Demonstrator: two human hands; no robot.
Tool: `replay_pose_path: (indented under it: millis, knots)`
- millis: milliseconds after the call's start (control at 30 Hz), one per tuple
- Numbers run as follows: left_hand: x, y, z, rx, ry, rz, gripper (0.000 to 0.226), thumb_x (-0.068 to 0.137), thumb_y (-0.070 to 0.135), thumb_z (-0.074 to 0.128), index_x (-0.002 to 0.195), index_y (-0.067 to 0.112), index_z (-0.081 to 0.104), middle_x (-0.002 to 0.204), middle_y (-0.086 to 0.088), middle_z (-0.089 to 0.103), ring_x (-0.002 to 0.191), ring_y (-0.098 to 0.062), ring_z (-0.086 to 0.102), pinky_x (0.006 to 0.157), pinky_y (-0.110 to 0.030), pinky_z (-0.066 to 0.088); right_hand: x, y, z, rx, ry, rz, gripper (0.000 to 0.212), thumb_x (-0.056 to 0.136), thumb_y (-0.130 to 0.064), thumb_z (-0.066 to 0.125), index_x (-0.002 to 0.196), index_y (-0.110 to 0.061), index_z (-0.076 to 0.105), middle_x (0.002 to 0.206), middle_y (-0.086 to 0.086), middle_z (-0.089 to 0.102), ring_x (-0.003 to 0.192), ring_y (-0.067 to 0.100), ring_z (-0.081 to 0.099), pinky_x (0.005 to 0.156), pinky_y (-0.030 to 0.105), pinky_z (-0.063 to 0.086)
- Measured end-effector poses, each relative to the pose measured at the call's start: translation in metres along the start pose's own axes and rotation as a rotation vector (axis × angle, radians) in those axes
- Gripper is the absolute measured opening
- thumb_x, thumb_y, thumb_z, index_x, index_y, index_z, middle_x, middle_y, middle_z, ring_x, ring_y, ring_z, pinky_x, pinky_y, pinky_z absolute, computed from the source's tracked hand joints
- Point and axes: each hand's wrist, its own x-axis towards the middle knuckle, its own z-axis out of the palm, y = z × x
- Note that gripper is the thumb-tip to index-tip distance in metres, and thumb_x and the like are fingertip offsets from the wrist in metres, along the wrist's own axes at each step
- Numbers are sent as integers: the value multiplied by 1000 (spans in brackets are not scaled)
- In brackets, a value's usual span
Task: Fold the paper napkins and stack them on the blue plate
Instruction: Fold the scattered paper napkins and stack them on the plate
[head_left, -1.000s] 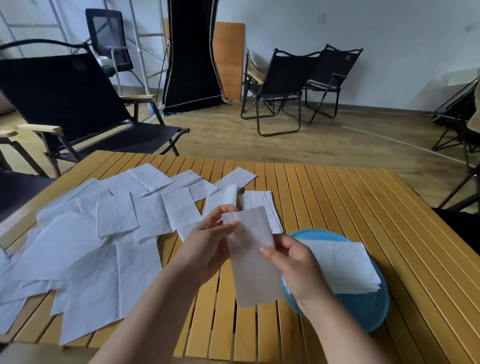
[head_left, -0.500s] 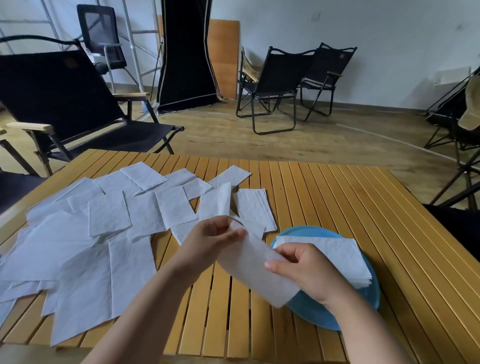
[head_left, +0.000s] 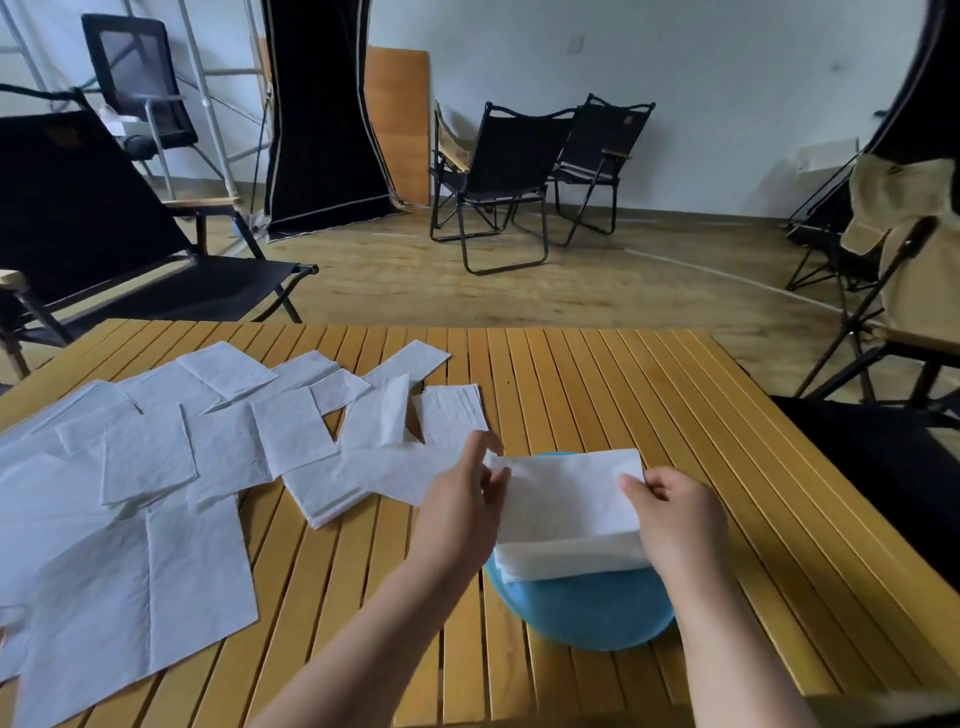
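Observation:
A folded white napkin (head_left: 563, 491) lies flat over the stack of folded napkins (head_left: 566, 560) on the blue plate (head_left: 587, 613). My left hand (head_left: 460, 512) pinches the napkin's left end. At the right end my right hand (head_left: 675, 519) pinches it between thumb and fingers. Many loose white napkins (head_left: 156, 467), some unfolded and some half folded, cover the left half of the slatted wooden table (head_left: 597, 389). A small pile of folded napkins (head_left: 452, 415) lies just behind my left hand.
Black folding chairs stand around the table: one at the far left (head_left: 104, 234), two across the room (head_left: 519, 171), one at the right edge (head_left: 883, 322). The table's right half is bare slats up to its edge.
Both hands carried the folded napkin right and down, from upright in front of me to lying flat over the stack on the plate. The head view shifted closer to the plate.

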Motion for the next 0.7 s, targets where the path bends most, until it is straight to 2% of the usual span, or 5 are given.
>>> replay_pose_path:
  millis: [167, 300, 367, 533, 700]
  knots:
    - [9, 1, 19, 201, -29, 23, 11, 107, 36, 39, 115, 31, 45, 94, 4, 64, 75, -11, 57, 60, -24, 45, 5, 13, 5, -139, 40, 28, 14, 95, -27, 64, 88, -16, 68, 76, -4, 65, 68, 13, 58, 51, 25, 41]
    - [10, -7, 28, 303, -53, 30, 10, 106, 33, 41, 108, 29, 50, 96, 4, 67, 81, -17, 60, 69, -34, 54, 8, 19, 12, -263, 68, 65, 16, 94, -31, 64, 99, -18, 72, 90, -1, 70, 83, 22, 62, 67, 37, 58]
    - [9, -14, 32, 314, -67, 27, 10, 106, 32, 41, 102, 31, 50, 97, 7, 63, 82, -13, 59, 67, -27, 51, 8, 21, 15, -316, 79, 73, 21, 93, -33, 65, 109, -21, 70, 104, 1, 68, 98, 25, 58, 79, 41, 57]
    - [6, -25, 36, 353, -6, 179, 17, 104, 27, 49, 112, 25, 64, 120, 6, 54, 109, -16, 49, 81, -28, 53, 1, 10, 20, -429, 1, -50, 54, 101, -24, 51, 152, -32, 35, 164, -2, 26, 151, 24, 17, 120, 54, 19]
    - [-3, -23, 42, 369, -147, 280, 44, 105, 33, 34, 148, 31, 47, 161, 9, 34, 151, -14, 24, 121, -40, 30, -4, 7, 34, -631, -308, -115, 55, 109, -36, 20, 160, -33, 0, 168, -2, -15, 154, 21, -18, 120, 56, -11]
